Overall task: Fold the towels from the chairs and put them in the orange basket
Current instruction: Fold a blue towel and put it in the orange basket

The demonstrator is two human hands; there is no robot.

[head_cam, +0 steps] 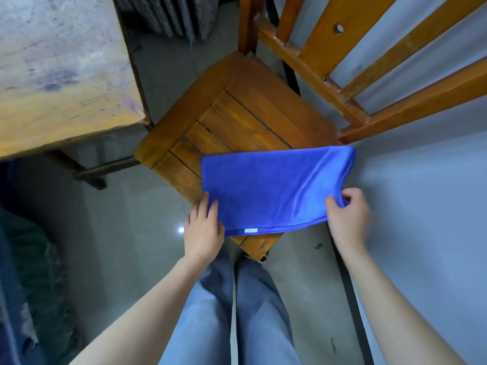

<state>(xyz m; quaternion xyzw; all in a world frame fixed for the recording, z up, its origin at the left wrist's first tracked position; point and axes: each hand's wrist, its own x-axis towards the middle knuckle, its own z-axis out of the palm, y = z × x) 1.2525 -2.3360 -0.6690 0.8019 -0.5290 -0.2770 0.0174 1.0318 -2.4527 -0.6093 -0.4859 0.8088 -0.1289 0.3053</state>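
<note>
A blue towel (271, 188), folded over into a rectangle with a small white label at its near edge, lies across the near part of a wooden chair seat (232, 114). My left hand (204, 227) holds the towel's near left corner, fingers on top of the cloth. My right hand (346, 214) pinches the bunched near right corner, which hangs past the seat's edge. The orange basket is out of sight.
A worn wooden table (58, 75) stands at the upper left, close to the chair. The chair's slatted back (369, 61) rises at the upper right against a pale wall (421, 206). My legs in grey trousers stand right in front of the seat on a grey floor.
</note>
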